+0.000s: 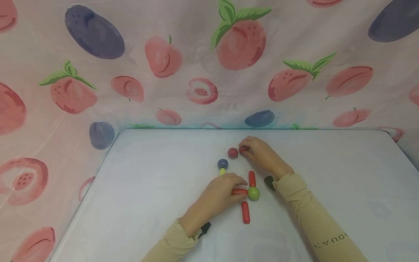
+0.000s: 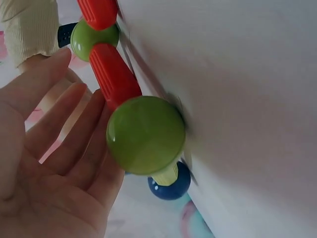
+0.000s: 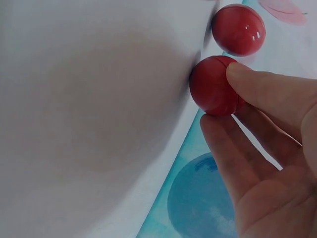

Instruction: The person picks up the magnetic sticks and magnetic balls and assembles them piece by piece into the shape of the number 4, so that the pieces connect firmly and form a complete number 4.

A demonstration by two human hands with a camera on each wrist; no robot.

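Note:
My right hand (image 1: pixel 263 154) pinches a red ball (image 3: pixel 213 85) between thumb and fingers at the table's far side. Beside it lies a second red ball (image 1: pixel 233 153). My left hand (image 1: pixel 217 189), its fingers loosely extended, is beside a red rod (image 1: pixel 239 191) that joins two green balls; whether it touches the rod is unclear. One green ball (image 1: pixel 253 193) also has another red rod (image 1: pixel 252 178) pointing away. The other green ball (image 2: pixel 146 135), hidden by my hand in the head view, connects through a pale yellow rod (image 1: pixel 222 171) to a blue ball (image 1: pixel 223 164).
A separate red rod (image 1: pixel 246 212) lies on the white table (image 1: pixel 147 182) in front of the joined pieces. Fruit-patterned cloth (image 1: pixel 196 54) hangs behind the table's far edge and along its left side.

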